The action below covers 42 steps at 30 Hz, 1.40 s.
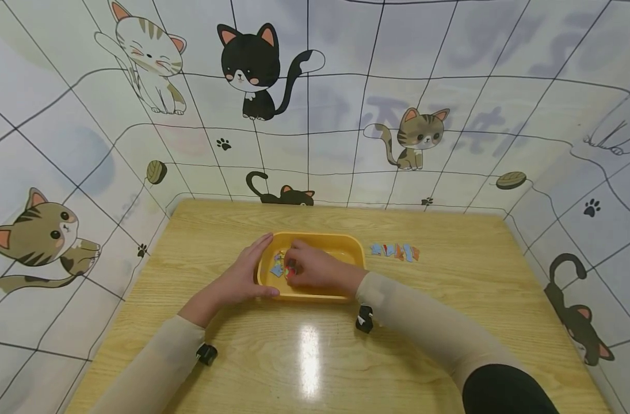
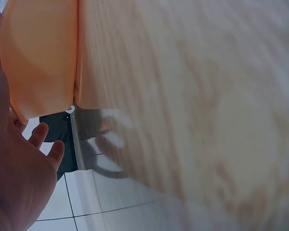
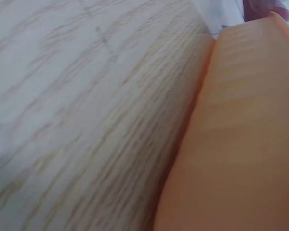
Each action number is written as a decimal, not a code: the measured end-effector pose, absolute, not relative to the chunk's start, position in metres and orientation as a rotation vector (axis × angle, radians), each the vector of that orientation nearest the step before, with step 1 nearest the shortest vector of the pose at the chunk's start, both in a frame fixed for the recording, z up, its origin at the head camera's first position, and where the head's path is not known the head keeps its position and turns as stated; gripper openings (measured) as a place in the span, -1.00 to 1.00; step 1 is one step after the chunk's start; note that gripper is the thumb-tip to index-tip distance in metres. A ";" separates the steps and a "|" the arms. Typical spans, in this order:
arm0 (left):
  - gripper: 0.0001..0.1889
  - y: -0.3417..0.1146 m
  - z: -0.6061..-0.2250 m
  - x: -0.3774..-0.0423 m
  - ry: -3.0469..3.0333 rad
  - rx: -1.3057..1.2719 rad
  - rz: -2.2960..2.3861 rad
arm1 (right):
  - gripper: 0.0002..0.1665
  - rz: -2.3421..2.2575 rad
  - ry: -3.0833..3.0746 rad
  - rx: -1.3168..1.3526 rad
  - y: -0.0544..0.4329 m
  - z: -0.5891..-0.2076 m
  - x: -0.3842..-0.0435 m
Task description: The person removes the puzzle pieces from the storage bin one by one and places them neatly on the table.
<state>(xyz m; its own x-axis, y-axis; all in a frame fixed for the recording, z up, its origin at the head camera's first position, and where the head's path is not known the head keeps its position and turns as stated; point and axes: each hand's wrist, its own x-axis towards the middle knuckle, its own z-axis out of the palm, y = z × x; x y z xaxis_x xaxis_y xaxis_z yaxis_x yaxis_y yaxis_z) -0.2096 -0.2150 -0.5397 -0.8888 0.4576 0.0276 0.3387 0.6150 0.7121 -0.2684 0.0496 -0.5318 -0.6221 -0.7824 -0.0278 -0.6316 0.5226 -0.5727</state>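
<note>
A yellow plastic tray [image 1: 353,251] stands on the wooden table. My left hand [image 1: 238,279] holds its left end, thumb at the front rim and fingers reaching to the back corner. In the left wrist view, the hand [image 2: 19,178] lies along the tray's orange-looking wall [image 2: 38,57]. Inside the tray, my right hand [image 1: 317,269] has its fingers curled and pinches a small red and green puzzle piece [image 1: 290,270], partly hidden by the fingers. Left of those fingers lie blue and yellow puzzle pieces [image 1: 277,269]. The right wrist view mostly shows the tray's outer wall [image 3: 236,134].
Several blue, red and orange puzzle pieces [image 1: 408,252] lie in a row on the table [image 1: 449,299], right of the tray. Walls with cat drawings [image 1: 249,69] enclose the table at the back and both sides. Black wrist devices [image 1: 363,319] hang under both sleeves.
</note>
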 end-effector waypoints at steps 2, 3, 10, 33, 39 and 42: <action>0.43 -0.215 -0.540 -0.210 2.683 0.670 1.136 | -0.66 -0.813 2.475 -1.160 0.051 -0.529 -0.268; 0.43 -0.215 -0.540 -0.210 2.684 0.672 1.137 | -0.65 -0.829 2.472 -1.153 0.052 -0.528 -0.268; 0.43 -0.215 -0.541 -0.210 2.686 0.675 1.149 | -0.65 -0.831 2.496 -1.170 0.058 -0.515 -0.269; 0.48 -0.214 -0.539 -0.209 2.675 0.634 1.152 | -0.55 -0.942 2.649 -1.089 0.127 -0.481 -0.265; 0.49 -0.214 -0.541 -0.210 2.681 0.640 1.142 | -0.57 -0.940 2.684 -1.081 0.141 -0.480 -0.263; 0.49 -0.215 -0.542 -0.210 2.683 0.639 1.137 | -0.59 -0.943 2.687 -1.075 0.148 -0.479 -0.260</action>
<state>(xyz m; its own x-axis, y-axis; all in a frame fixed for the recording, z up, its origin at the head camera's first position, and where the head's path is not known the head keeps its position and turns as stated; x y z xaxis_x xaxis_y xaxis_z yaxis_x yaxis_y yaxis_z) -0.2102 -0.2146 -0.5424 -0.8963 0.4429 0.0205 0.3228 0.6200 0.7151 -0.2599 0.1482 -0.4785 -0.7465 -0.6521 0.1320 -0.5916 0.5598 -0.5801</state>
